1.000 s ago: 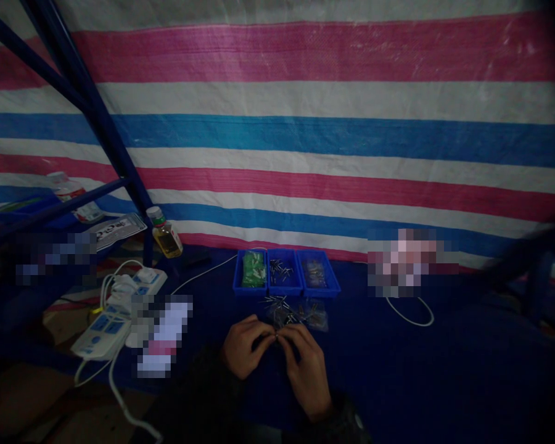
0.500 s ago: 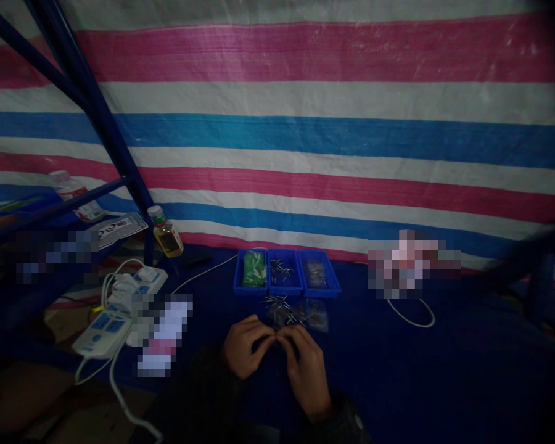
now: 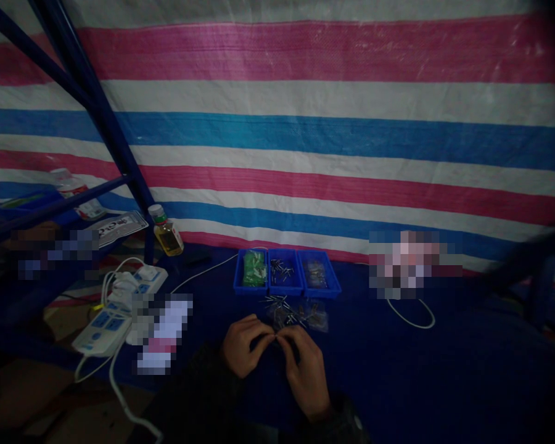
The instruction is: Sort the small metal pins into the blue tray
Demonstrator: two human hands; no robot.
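My left hand [image 3: 246, 346] and my right hand [image 3: 305, 370] meet fingertip to fingertip above the dark blue table, both closed in a pinch. Whatever lies between the fingertips is too small and dark to make out. Just beyond the fingers is a loose heap of thin metal screw-like pieces [image 3: 280, 303], along with clear plastic bags [image 3: 317, 316] of small parts. Behind these stand three blue trays side by side: the left tray [image 3: 237, 285] holds a green packet [image 3: 254, 269], the middle tray [image 3: 285, 288] loose metal pieces, the right tray [image 3: 332, 282] clear bags.
Left of my hands lie a white power strip [image 3: 102, 331] with plugs and cables and a blurred-out flat object [image 3: 166, 336]. A bottle of yellow liquid [image 3: 168, 237] leans by the blue metal frame [image 3: 108, 135]. Striped sheeting [image 3: 305, 142] hangs behind. A white cable loop [image 3: 416, 317] lies right.
My two hands keep almost the same place and pinch. At the far left, a blurred brown shape has shifted slightly.
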